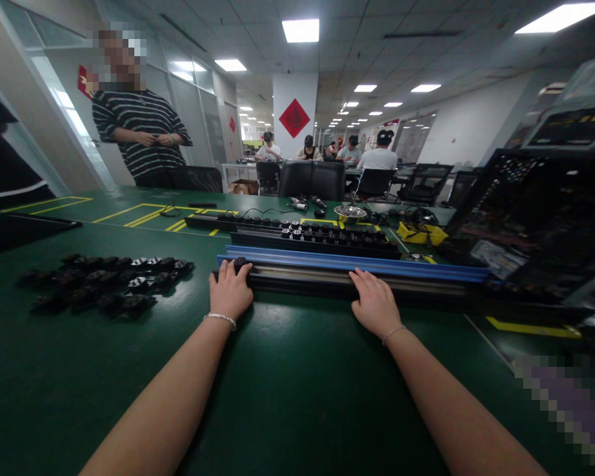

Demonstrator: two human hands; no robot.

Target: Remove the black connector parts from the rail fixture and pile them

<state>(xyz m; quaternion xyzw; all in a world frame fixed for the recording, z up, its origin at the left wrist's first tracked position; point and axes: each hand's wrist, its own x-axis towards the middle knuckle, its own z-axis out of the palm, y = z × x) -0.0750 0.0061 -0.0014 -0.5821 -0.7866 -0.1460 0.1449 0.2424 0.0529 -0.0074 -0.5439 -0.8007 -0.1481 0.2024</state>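
A long black rail (pixel 302 274) with a shiny metallic channel lies crosswise on the green table in front of me. At its left end, my left hand (pixel 231 291) is closed around a small black part (pixel 240 264), thumb and fingers on either side of it. The exact contact under the fingers is hidden. Farther right, my right hand (pixel 375 301) grips the same rail, fingers over the top and thumb on the near side. Just behind runs a long blue rail (pixel 357 262), parallel to the black one.
Several small black parts (pixel 104 281) lie in rows on the left of the green table (pixel 297 383). Beyond the blue rail are black rails loaded with similar parts (pixel 322 233). A metal bowl (pixel 350 213) and yellow tray (pixel 421 233) sit farther back. A person (pixel 141 132) stands across the table.
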